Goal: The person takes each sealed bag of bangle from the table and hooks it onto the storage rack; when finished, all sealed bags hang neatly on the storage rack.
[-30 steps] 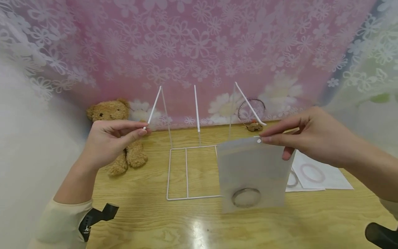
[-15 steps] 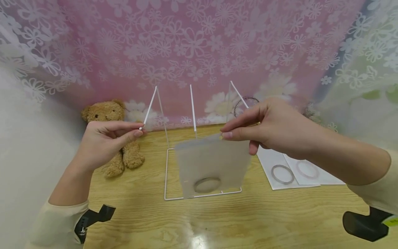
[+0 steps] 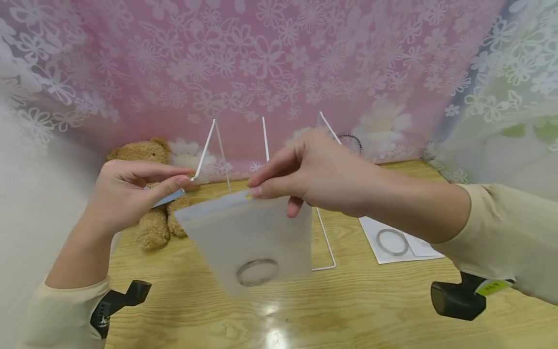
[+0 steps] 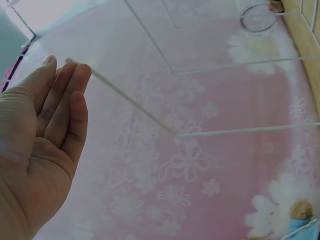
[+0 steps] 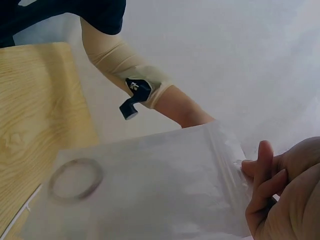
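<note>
My left hand [image 3: 124, 196] pinches the tip of the left prong of a white wire rack [image 3: 207, 148]; the left wrist view shows that prong [image 4: 125, 97] running from the fingertips. My right hand [image 3: 314, 174] pinches the top edge of a frosted zip bag [image 3: 270, 230] near its hole, between thumb and forefinger. Inside the bag's lower part lies a thin greyish ring [image 3: 239, 276]. The bag hangs tilted in front of the rack, its top left corner just below and right of the left hand. It hides most of the rack's base [image 3: 324, 237].
Behind my left hand sits a brown teddy bear [image 3: 152, 232]. To the right, flat white bags [image 3: 372, 232] with rings lie on the wooden table [image 3: 348, 310], partly under my right forearm. A dark beaded hoop [image 3: 358, 141] stands at the back, before a pink flowered curtain [image 3: 244, 72].
My right hand has carried the bag leftward across the rack, from its right side towards the left prong. My left hand keeps its pinch on the prong's tip.
</note>
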Motion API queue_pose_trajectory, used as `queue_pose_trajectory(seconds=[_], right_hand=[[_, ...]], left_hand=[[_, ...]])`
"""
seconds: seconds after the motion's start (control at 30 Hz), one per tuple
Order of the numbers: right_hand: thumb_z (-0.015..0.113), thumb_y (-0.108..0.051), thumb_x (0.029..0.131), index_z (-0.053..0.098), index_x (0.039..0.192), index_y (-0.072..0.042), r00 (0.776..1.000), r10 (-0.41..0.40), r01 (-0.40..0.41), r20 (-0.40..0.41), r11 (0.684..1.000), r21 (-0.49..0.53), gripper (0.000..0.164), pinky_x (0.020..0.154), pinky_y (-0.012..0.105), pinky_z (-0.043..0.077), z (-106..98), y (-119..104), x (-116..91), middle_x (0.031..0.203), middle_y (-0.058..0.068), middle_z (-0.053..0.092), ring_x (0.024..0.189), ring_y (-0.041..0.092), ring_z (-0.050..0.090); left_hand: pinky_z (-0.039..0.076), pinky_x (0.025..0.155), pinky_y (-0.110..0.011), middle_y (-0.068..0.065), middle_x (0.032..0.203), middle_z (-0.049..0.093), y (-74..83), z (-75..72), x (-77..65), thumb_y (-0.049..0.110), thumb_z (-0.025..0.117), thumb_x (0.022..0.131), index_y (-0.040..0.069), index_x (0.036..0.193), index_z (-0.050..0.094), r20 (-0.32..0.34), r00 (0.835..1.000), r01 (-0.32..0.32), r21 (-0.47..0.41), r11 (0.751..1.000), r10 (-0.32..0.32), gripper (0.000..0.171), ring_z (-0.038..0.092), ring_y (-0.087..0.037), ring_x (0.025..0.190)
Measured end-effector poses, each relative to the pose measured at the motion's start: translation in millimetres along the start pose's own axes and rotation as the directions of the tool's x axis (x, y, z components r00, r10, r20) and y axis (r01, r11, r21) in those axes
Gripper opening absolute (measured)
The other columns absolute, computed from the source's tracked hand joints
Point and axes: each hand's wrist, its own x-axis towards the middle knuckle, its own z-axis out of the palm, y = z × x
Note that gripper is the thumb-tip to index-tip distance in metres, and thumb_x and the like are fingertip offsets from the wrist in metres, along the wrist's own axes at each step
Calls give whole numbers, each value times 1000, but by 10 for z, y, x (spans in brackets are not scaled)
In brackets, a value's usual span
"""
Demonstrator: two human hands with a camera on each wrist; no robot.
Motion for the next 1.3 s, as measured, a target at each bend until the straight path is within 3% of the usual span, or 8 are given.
queue_pose_trajectory(seconds=[0.17, 0.23, 0.37, 0.53, 0.7, 0.93, 1.13, 1.3], right_hand=[[78, -21, 88, 81, 97, -24, 1000, 0, 0, 18, 1000, -19, 9, 51, 24, 32, 102, -145, 115, 106, -11, 74, 58, 15, 65], [78, -20, 88, 81, 97, -24, 1000, -4, 5, 27, 1000, -12, 9, 54, 25, 36, 141, -189, 169, 106, -12, 74, 58, 15, 64], [78, -17, 88, 81, 98, -19, 999, -20, 19, 42, 999, 29, 11, 55, 24, 39, 232, -228, 295, 104, -9, 75, 56, 15, 62], [79, -16, 87, 81, 99, -18, 999, -23, 21, 37, 999, 47, 12, 59, 25, 41, 325, -231, 477, 103, -7, 75, 57, 16, 62], [81, -16, 85, 82, 93, -19, 999, -26, 25, 29, 998, 64, 9, 67, 25, 48, 375, -201, 681, 98, -8, 76, 56, 15, 62], [81, -14, 84, 82, 92, -16, 999, -37, 34, 22, 994, 104, 8, 67, 24, 50, 401, -181, 859, 102, -5, 75, 55, 14, 61], [80, -12, 86, 82, 94, -15, 998, -50, 47, 24, 992, 120, 9, 70, 25, 52, 422, -190, 933, 102, -5, 75, 56, 14, 61], [80, -12, 86, 82, 95, -15, 998, -53, 48, 35, 991, 127, 9, 53, 20, 40, 447, -179, 987, 101, -5, 75, 55, 12, 61]], left_hand=[[39, 50, -14, -3, 86, 79, 124, -96, 42, -14, 74, 81, -14, 94, 75, -44, 997, -65, -61, 996, 62, 13, 75, -10, 78], [49, 57, -11, -6, 86, 79, 189, -129, 70, -13, 74, 81, -19, 93, 72, -59, 994, -99, -115, 988, 93, 13, 75, -11, 75], [59, 71, -18, -13, 83, 78, 342, -181, 117, -15, 75, 79, -26, 88, 68, -89, 984, -170, -216, 961, 154, 15, 75, -15, 70], [60, 69, -21, -20, 80, 76, 396, -236, 130, -19, 75, 76, -28, 84, 66, -108, 973, -226, -263, 938, 204, 14, 75, -19, 67], [58, 65, -18, -19, 78, 76, 394, -239, 158, -20, 75, 75, -26, 82, 67, -100, 967, -251, -255, 934, 232, 12, 74, -19, 66], [54, 55, -16, -19, 78, 76, 370, -230, 169, -20, 75, 75, -26, 83, 68, -83, 973, -230, -237, 944, 216, 12, 74, -18, 64], [54, 57, -15, -17, 77, 76, 362, -221, 160, -21, 74, 75, -26, 83, 68, -75, 972, -233, -239, 943, 221, 12, 74, -17, 64], [54, 57, -15, -14, 80, 77, 382, -191, 154, -14, 77, 78, -25, 83, 69, -70, 972, -235, -222, 946, 225, 14, 74, -15, 65]])
